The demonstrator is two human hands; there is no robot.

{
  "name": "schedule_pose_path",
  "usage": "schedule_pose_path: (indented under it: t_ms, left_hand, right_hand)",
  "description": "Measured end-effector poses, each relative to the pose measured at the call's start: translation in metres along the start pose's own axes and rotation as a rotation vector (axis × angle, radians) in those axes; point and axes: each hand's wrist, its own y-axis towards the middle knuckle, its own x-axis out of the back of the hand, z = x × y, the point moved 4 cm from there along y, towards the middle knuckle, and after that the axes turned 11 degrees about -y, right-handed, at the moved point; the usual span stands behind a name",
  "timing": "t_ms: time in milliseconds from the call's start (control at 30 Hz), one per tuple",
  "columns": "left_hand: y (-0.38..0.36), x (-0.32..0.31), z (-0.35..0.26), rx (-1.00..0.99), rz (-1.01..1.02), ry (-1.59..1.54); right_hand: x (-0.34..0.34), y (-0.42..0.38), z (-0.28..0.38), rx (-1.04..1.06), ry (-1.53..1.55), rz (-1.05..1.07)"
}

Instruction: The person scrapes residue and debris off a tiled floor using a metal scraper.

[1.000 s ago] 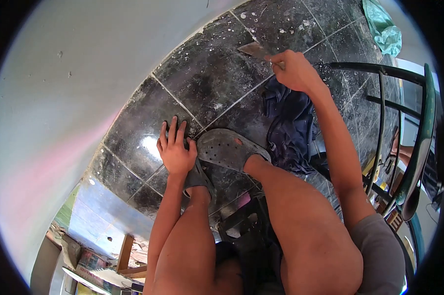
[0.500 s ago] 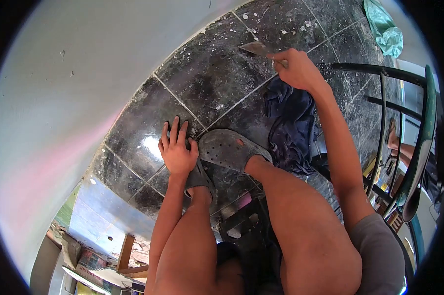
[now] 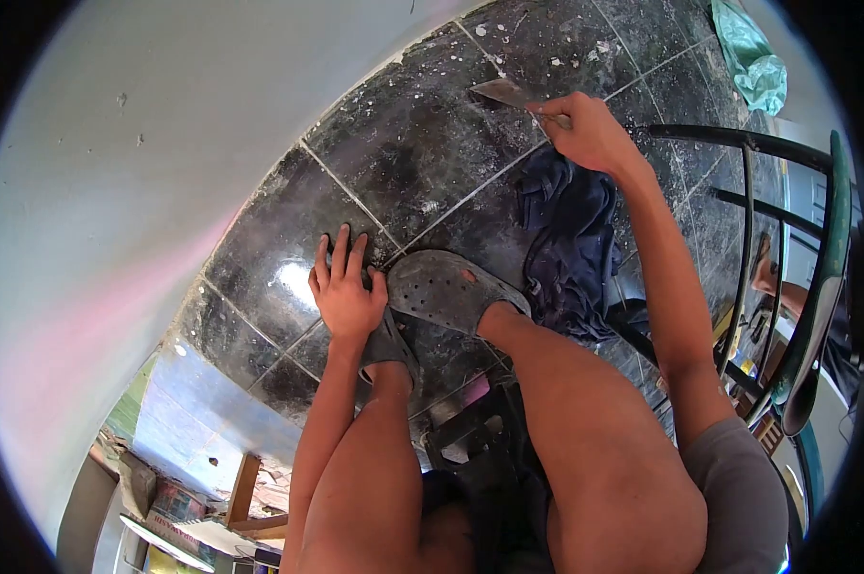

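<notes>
My right hand (image 3: pixel 588 132) is closed around the handle of a putty knife (image 3: pixel 504 92), whose blade points left, low over the dark tiles. Pale specks and splatters dot the tiled floor (image 3: pixel 403 143) around the blade. Just below that hand lies a crumpled dark blue cloth (image 3: pixel 570 244). My left hand (image 3: pixel 349 295) rests flat on the tiles with its fingers spread, right beside my grey clogs (image 3: pixel 451 287).
A pale wall (image 3: pixel 116 210) borders the floor on the left. At right stands a metal chair (image 3: pixel 747 210) with dark bars, and a green plastic bag (image 3: pixel 752 67) lies at the upper right. Another person's foot (image 3: pixel 765 273) shows beyond the chair.
My right hand and the putty knife have shifted slightly to the right. My left hand stays in place on the tiles.
</notes>
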Motion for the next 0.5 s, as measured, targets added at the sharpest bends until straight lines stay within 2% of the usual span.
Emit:
schedule_pose_path:
  t_ms: [100,300,400,500]
  left_hand:
    - [-0.001,-0.002,0.001,0.007,0.009,-0.005]
    - [-0.001,-0.002,0.002,0.014,0.015,-0.018]
    - [0.0,-0.001,0.001,0.0,0.006,0.003]
    - [0.0,-0.002,0.002,0.001,0.008,0.0]
  right_hand:
    - [0.009,-0.003,0.006,-0.012,-0.014,0.04]
    - [0.004,-0.001,0.005,0.032,-0.018,-0.01]
    - [-0.012,0.006,-0.008,0.124,-0.008,-0.109]
    - [0.002,0.0,0.006,0.029,0.017,-0.014]
